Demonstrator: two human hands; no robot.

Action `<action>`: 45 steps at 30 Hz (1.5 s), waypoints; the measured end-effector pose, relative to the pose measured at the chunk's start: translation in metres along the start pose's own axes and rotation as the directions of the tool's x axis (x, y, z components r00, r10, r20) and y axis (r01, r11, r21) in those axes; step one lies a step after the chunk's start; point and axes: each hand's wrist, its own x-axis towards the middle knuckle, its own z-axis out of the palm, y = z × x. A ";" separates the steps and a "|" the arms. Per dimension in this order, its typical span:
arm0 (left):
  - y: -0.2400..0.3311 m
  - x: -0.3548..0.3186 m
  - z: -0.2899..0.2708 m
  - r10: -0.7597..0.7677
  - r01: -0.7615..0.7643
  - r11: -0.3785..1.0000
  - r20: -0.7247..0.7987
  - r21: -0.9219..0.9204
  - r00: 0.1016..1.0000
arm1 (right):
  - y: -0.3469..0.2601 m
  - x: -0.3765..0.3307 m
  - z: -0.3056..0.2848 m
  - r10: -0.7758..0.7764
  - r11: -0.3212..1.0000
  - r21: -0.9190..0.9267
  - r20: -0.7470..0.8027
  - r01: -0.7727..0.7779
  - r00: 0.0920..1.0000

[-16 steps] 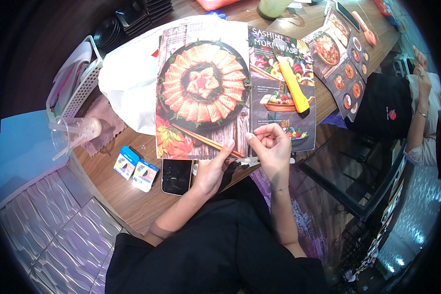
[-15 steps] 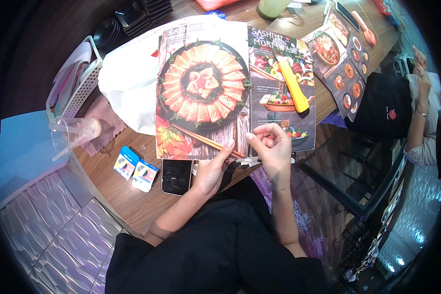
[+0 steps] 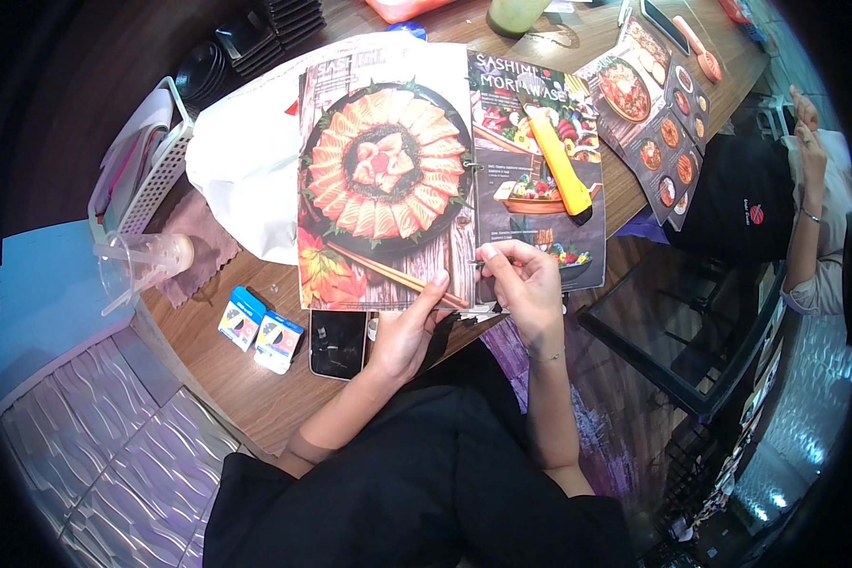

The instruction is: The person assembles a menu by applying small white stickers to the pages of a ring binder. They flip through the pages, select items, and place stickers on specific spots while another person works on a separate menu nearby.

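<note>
An open ring-bound menu [image 3: 388, 275], printed with food pictures, lies before me, partly over the table edge. My left hand [image 3: 409, 331] grips the lower edge of its left page, thumb on top, other fingers underneath. At the gap between the pages, low down, my right hand [image 3: 528, 284] pinches thumb and forefinger together. Something small and dark shows by those fingertips, too small to name. A yellow box cutter [image 3: 557, 163] with a black end rests on the right page. Left of the menu stand two small blue-and-white boxes [image 3: 261, 328], beside a dark-screened phone [image 3: 338, 344].
A clear plastic cup [image 3: 128, 265] lies on a cloth [image 3: 199, 241] at the left, by a white basket [image 3: 151, 175]. A white bag [image 3: 241, 161] sits behind the menu. A second menu [image 3: 648, 118] lies at right, near another person's hands [image 3: 807, 133] and a black chair [image 3: 691, 331].
The menu sits slightly further left in view, with its right page shifted a little. My right thumb and forefinger have drawn closer at the gap between pages. My left hand keeps its grip.
</note>
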 end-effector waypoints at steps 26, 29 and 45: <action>-0.004 -0.003 0.006 0.056 -0.049 0.994 -0.075 0.095 0.996 | -0.004 0.005 -0.004 0.008 0.983 -0.181 0.074 0.006 0.997; -0.003 -0.006 0.009 0.074 -0.066 0.994 -0.089 0.091 0.993 | 0.006 0.008 -0.005 -0.027 0.981 -0.186 0.104 0.046 0.994; -0.017 -0.002 0.004 0.247 -0.218 0.948 -0.105 0.234 0.963 | 0.013 0.007 -0.004 -0.080 0.996 -0.025 0.097 0.083 0.992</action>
